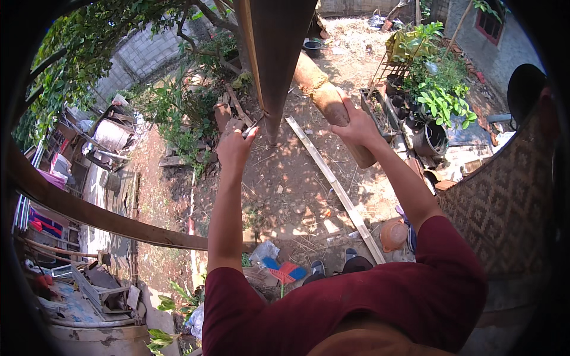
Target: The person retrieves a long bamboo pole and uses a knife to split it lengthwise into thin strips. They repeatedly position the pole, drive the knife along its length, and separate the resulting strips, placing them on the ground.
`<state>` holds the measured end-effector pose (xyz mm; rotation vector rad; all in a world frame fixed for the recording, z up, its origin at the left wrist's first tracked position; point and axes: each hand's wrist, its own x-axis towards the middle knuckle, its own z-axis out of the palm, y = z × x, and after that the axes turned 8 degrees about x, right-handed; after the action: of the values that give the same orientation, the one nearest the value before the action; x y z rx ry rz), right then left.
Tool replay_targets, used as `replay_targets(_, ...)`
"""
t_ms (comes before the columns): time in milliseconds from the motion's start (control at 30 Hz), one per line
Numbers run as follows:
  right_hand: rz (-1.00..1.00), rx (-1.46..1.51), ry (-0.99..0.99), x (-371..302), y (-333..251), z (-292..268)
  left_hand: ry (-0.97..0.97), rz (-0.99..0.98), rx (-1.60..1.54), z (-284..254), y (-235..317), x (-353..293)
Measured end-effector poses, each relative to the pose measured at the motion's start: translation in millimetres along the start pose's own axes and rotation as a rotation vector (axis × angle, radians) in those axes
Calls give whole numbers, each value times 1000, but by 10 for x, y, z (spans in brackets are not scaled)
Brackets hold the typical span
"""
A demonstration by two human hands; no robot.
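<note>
My right hand (359, 123) is closed around a thick, tan bamboo pole (329, 102) with a ringed node. The pole slants from the upper middle down to the right. My left hand (234, 142) is closed on a thin, dark, pointed piece (254, 126), too small to name surely. Its tip is close to the lower part of a dark wooden post (276, 65), which comes down from the top of the view. Both arms reach forward, the left hand left of the post and the right hand right of it.
A long pale wooden strip (335, 187) lies across the dirt below. A curved beam (119, 219) crosses at left. Potted plants (430, 139) stand at right, near a woven panel (504, 207). A blue and red broom head (284, 270) and an orange basin (393, 235) are near my feet.
</note>
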<state>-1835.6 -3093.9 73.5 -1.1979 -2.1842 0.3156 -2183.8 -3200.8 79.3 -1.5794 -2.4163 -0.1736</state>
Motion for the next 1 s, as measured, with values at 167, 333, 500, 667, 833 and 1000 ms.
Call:
replay_targets(167, 314, 482, -26, -560, 162, -224, -22, -179, -46, 49, -110, 165)
replay_targets(333, 695, 597, -263, -2486, 1402, 568, -37, -171, -105, 102, -99, 184)
replay_targets(500, 1180, 422, -541, -4344, 2019, 1096, -22, -138, -13, 274, -162, 214)
replay_targets(667, 1158, 145, -545, -4522, 2564, 967, -176, -118, -124, 491, -195, 285)
replay_targets(833, 982, 153, -334, -3292, 2391, 850, -441, -178, -918, 351, 86, 127)
replay_targets(1000, 675, 780, -317, -1526, 654, 977, -470, -301, -1211, -30, 392, 15)
